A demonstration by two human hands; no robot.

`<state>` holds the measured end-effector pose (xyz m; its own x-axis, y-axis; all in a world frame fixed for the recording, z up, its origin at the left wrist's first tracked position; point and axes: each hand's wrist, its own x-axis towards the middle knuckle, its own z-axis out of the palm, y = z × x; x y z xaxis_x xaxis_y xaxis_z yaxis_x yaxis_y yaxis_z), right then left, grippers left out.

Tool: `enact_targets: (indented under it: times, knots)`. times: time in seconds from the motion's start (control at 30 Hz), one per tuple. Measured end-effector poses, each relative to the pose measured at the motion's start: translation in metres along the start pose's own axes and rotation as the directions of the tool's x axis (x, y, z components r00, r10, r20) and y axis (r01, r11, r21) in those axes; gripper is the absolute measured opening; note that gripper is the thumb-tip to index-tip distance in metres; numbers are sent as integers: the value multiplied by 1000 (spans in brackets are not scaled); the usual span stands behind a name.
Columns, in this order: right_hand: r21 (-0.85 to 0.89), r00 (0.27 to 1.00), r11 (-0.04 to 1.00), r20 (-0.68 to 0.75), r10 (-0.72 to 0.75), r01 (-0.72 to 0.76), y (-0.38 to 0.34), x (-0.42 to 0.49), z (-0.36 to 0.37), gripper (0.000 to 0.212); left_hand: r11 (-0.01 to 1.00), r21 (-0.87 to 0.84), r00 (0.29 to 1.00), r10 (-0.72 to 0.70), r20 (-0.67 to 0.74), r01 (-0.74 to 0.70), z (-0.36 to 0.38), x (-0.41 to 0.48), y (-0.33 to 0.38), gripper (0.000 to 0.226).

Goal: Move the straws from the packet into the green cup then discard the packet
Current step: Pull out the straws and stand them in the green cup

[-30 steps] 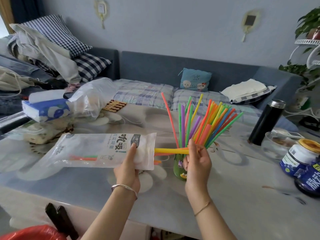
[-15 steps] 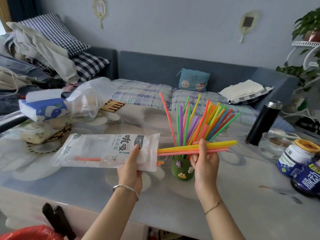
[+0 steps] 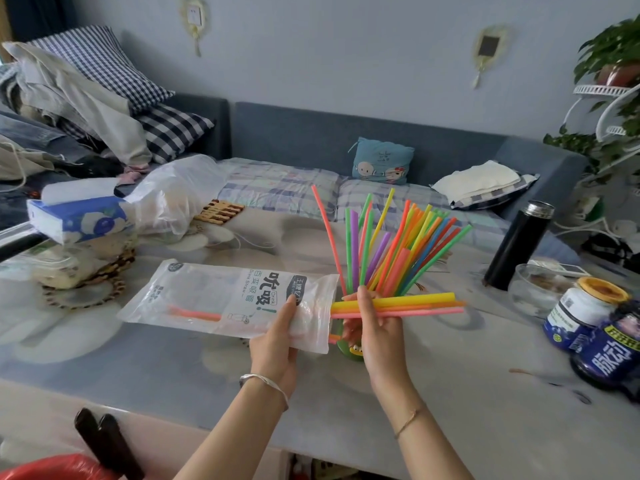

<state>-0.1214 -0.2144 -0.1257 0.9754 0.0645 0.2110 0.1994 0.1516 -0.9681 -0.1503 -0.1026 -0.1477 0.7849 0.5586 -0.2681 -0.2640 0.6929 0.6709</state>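
Observation:
My left hand (image 3: 277, 344) grips the open right end of a clear plastic straw packet (image 3: 221, 296), held level above the table. An orange straw (image 3: 194, 312) still lies inside it. My right hand (image 3: 370, 327) pinches a few straws (image 3: 415, 304), yellow, orange and pink, held horizontally just right of the packet's mouth. The green cup (image 3: 351, 349) stands on the table behind my right hand, mostly hidden. Several coloured straws (image 3: 398, 251) fan upward out of it.
A black flask (image 3: 516, 244), a glass bowl (image 3: 536, 289) and two blue jars (image 3: 581, 313) stand at the right. A tissue box (image 3: 76, 220) and a crumpled plastic bag (image 3: 173, 199) lie at the left. A red bag (image 3: 52, 467) shows at the bottom left.
My right hand has drawn the few straws out of the packet toward the right; they now sit nearly clear of its mouth. The packet stays in my left hand.

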Motion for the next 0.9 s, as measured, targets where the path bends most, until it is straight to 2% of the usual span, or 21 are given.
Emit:
enact_targets:
  times: [0.17, 0.27, 0.43, 0.63, 0.7, 0.8, 0.9]
  knots:
    - [46, 995, 999, -102, -23, 28, -10, 4, -9, 44, 999, -36, 999, -18, -51, 17, -1, 3, -2, 48]
    - [43, 986, 998, -162, -31, 38, -12, 7, -17, 47, 998, -47, 996, -43, -77, 40, -4, 7, -3, 47]
    - [77, 995, 996, -91, -40, 47, -9, 4, -10, 46, 998, -12, 995, -64, -77, 64, -3, 8, -9, 46]
    - [-29, 999, 999, 16, -40, 41, -2, 3, -9, 41, 996, 6, 995, -85, -58, 85, -2, 6, -12, 47]
    - [6, 998, 998, 13, -62, 62, -10, 7, -15, 40, 997, -10, 996, -78, -46, 77, -2, 6, -10, 47]
    - [-45, 991, 991, -36, -129, 127, -22, 17, -29, 39, 997, -39, 996, -70, -62, 68, -3, 7, -9, 45]
    - [-63, 982, 986, -96, -161, 156, -30, 28, -46, 40, 996, -35, 995, -80, -64, 78, -5, 8, -8, 30]
